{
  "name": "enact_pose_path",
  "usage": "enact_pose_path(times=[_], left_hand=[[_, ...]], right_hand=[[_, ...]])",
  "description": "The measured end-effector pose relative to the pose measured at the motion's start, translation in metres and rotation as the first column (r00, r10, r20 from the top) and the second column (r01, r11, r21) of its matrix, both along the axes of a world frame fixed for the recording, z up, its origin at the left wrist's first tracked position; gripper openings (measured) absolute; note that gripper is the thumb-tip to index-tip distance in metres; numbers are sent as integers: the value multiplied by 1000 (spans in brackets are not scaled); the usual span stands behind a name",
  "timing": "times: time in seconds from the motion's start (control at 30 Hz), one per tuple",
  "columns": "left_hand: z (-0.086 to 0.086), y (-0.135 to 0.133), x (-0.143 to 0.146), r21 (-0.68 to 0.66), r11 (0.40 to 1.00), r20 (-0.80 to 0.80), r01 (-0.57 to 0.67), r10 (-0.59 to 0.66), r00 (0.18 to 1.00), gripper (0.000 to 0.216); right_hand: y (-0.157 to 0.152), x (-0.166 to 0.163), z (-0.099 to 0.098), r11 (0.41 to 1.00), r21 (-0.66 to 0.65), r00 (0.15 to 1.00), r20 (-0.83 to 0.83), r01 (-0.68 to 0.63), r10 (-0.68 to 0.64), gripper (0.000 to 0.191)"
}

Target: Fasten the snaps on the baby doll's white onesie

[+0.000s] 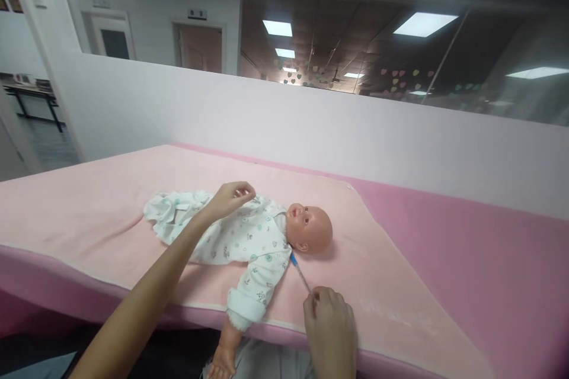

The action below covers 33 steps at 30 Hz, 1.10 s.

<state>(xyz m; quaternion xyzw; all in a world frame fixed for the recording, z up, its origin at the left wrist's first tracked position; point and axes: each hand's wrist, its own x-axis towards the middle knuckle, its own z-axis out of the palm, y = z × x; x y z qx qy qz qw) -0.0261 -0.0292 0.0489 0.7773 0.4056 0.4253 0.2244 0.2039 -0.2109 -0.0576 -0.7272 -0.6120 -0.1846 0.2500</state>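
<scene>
A baby doll [311, 228] in a white printed romper [240, 237] lies on its back on a pale pink towel [111, 219], head to the right. One doll arm hangs over the near table edge. My left hand [231, 196] reaches over the doll's chest with its fingers curled, pinching the far side of the romper. My right hand [331, 328] is closed near the front edge, pinching the end of a thin stick with a blue tip [300, 272]. That tip points at the doll's neck and shoulder.
The towel covers a darker pink padded table [489, 272] that runs along a white partition wall [311, 124]. Glass panels above the wall show a room with ceiling lights. A doorway stands at the back left.
</scene>
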Motion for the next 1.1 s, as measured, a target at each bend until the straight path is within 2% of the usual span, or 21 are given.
enact_pose_path(times=[0.1, 0.2, 0.3, 0.33, 0.37, 0.43, 0.47, 0.57, 0.7, 0.83, 0.93, 1.0, 1.1], left_hand=[[-5, 19, 38, 9, 998, 73, 68, -68, 995, 21], [-31, 37, 62, -84, 994, 133, 71, -59, 989, 20], [-53, 50, 65, -201, 969, 182, 143, -107, 978, 20], [-57, 53, 64, -220, 961, 219, 169, -120, 968, 21], [-59, 55, 61, -231, 955, 261, 185, -122, 958, 22], [-59, 57, 57, -246, 950, 312, 192, -110, 944, 25], [-59, 57, 56, -252, 949, 320, 188, -101, 942, 26], [-58, 58, 56, -264, 948, 313, 178, -91, 945, 28], [-60, 58, 57, -260, 947, 304, 191, -107, 947, 27], [-62, 58, 57, -251, 952, 286, 174, -99, 953, 26], [-62, 58, 57, -255, 951, 256, 176, -109, 961, 28], [-62, 59, 57, -253, 950, 241, 182, -121, 963, 29], [-63, 59, 57, -248, 951, 228, 183, -126, 965, 28]], right_hand=[[-3, 8, 19, 997, -53, 997, -44, 62, -64, 20], [0, 25, 45, 993, -80, 986, -139, 83, -94, 22], [11, 48, 79, 999, -39, 939, -343, 14, -26, 28], [16, 54, 92, 998, -8, 883, -467, -55, 45, 30], [21, 58, 104, 990, 26, 776, -619, -135, 122, 32], [32, 61, 127, 948, 130, 467, -845, -289, 258, 34], [37, 59, 136, 929, 191, 365, -879, -318, 306, 36], [51, 45, 155, 879, 239, 255, -896, -412, 363, 42], [68, 28, 163, 826, 213, 217, -903, -522, 370, 44], [77, 24, 165, 828, 212, 357, -826, -520, 436, 44], [76, 25, 169, 832, 231, 408, -786, -504, 465, 44], [73, 27, 174, 830, 234, 374, -808, -506, 456, 44], [68, 33, 183, 814, 227, 256, -875, -534, 411, 44]])
